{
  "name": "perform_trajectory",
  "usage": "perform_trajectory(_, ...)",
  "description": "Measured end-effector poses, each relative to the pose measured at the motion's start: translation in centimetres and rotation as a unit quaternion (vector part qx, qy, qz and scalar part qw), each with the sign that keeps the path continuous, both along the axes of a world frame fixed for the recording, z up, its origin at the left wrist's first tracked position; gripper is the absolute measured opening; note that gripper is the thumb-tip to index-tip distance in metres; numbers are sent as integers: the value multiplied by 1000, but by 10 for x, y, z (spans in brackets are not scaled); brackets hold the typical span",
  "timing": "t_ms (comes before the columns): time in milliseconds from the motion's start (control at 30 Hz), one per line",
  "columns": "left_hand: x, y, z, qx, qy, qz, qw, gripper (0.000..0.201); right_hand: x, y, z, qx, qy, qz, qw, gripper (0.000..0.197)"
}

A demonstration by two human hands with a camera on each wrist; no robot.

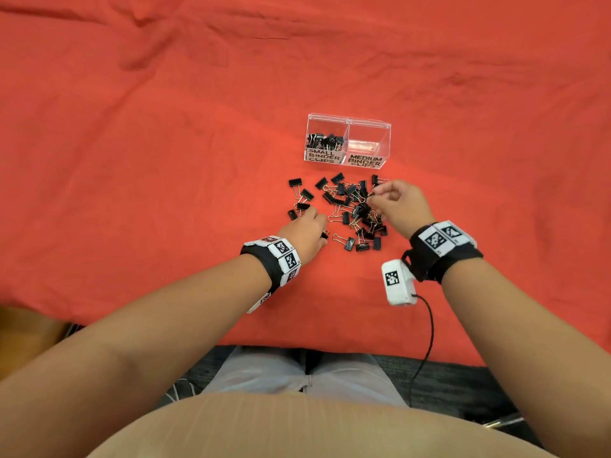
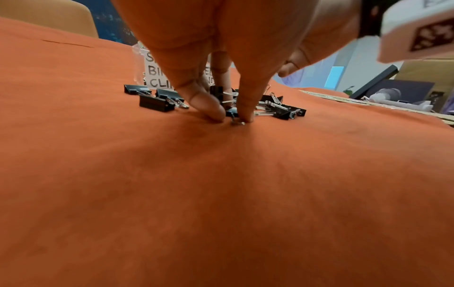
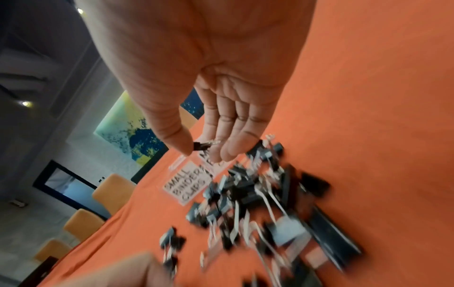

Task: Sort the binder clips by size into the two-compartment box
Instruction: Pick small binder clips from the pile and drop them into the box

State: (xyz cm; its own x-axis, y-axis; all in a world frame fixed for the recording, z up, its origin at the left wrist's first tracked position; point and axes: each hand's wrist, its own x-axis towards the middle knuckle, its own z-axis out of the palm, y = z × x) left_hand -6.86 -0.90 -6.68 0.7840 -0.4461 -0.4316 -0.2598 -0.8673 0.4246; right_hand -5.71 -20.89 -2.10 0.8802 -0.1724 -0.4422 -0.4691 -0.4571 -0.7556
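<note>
Sorting was in the middle stage: the clear two-compartment box stood on the red cloth beyond the pile, its left compartment, labelled for small clips, already holding a heap of clips, while the right one, labelled medium, looked empty. Between the box and the person the loose binder clips lay scattered, pointing in all directions.

The left hand was lowered to the cloth at the near left edge of the pile. In the left wrist view its thumb and one finger pinched a small clip that lay flat, its wire handles pointing toward the person.

The right hand hovered over the right side of the pile, the fingers half curled. In the right wrist view the thumb and fingers held a small clip in the air, its long axis running from the thumb across to the fingers, the handles toward the fingers.

I judge that the next move calls for carrying both clips to the left compartment and dropping them over its wall, without mixing them into the medium side.
</note>
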Motion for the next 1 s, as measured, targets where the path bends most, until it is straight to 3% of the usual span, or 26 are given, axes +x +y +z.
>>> perform_trajectory(267,4,3,1,-63,43,62,995,18,71,23,26,-28,-63,43,997,17)
perform_trajectory(533,35,19,18,-143,30,242,959,14,112,55,25,-123,-94,83,984,31)
perform_trajectory(667,66,16,34,-149,0,255,955,12,105,48,25,-94,-97,66,989,37)
perform_trajectory(833,115,-2,56,-142,-62,234,960,7,70,24,18,-77,-79,49,993,19)
perform_trajectory(1000,147,-14,59,-128,-86,229,961,3,10,6,-4,-98,-13,100,990,20)
